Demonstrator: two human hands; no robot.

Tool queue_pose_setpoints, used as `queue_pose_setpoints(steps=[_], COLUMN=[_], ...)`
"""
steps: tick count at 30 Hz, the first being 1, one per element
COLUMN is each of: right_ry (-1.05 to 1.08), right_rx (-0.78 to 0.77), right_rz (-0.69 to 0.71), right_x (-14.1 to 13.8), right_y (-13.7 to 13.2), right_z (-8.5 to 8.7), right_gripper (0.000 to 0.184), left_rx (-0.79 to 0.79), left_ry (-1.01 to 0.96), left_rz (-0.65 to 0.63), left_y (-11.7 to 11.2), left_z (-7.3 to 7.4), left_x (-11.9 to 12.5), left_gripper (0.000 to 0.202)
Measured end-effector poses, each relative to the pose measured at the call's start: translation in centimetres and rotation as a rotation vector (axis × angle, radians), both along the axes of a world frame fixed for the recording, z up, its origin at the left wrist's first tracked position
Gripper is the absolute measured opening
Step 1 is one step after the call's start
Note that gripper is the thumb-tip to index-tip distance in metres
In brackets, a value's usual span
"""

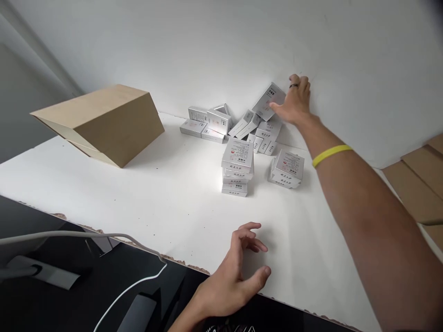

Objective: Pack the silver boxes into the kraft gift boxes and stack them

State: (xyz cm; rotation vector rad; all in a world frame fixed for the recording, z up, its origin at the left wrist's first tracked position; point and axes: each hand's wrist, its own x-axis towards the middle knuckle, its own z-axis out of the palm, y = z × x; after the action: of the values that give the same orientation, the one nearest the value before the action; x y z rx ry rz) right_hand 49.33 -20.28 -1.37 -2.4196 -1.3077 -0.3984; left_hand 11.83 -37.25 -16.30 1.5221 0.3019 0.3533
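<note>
At the back, by the wall, my right hand [296, 101] reaches to a tilted silver printed box [268, 102] on top of a loose pile. Its thumb overlaps the box's lower right edge. The other fingers are bent to the right of the box, apart from the thumb, with their tips hidden. My left hand [238, 272] hovers near the table's front edge with fingers curved and apart, holding nothing. Between the hands stand a taller stack of silver boxes [238, 154] and a lower stack [288, 167] to its right.
A large brown cardboard box [121, 124] lies on its side on the white table [166, 198], at left. More silver boxes [207, 123] lie along the wall. Brown cardboard [415, 184] is at far right. A white cable [104, 235] hangs by the rough front edge.
</note>
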Motion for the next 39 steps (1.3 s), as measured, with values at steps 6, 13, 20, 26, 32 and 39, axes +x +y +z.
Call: queue_pose_setpoints(steps=[6, 13, 20, 26, 32, 39], right_ry=[0.04, -0.375, -0.425, -0.287, -0.38, -0.197], right_rx=[-0.098, -0.131, 0.128, 0.126, 0.482, 0.008], right_rz=[-0.034, 0.323, 0.405, 0.481, 0.328, 0.422], right_x=[-1.5, -2.6, -3.3, -5.0, -5.2, -6.6], right_y=[0.9, -10.4, -19.5, -22.0, -26.2, -32.3], right_z=[-0.2, -0.2, -3.1, -1.6, 1.4, -8.8], right_gripper=[0.061, 0.03, 0.041, 0.039, 0.02, 0.022], left_rx=[-0.017, 0.021, 0.008, 0.071, 0.113, 0.197], left_ry=[-0.018, -0.018, 0.0, -0.003, 0.002, 0.063], left_rz=[0.014, 0.024, 0.091, 0.121, 0.15, 0.162], left_y=[0.0, -0.1, 0.0, -0.1, 0.0, 0.0], left_z=[-0.6, -0.5, -1.0, -1.2, -1.3, -1.3], left_x=[0.1, 0.0, 0.4, 0.6, 0.8, 0.7], left_gripper=[0.039, 0.034, 0.024, 0.025, 0.023, 0.021])
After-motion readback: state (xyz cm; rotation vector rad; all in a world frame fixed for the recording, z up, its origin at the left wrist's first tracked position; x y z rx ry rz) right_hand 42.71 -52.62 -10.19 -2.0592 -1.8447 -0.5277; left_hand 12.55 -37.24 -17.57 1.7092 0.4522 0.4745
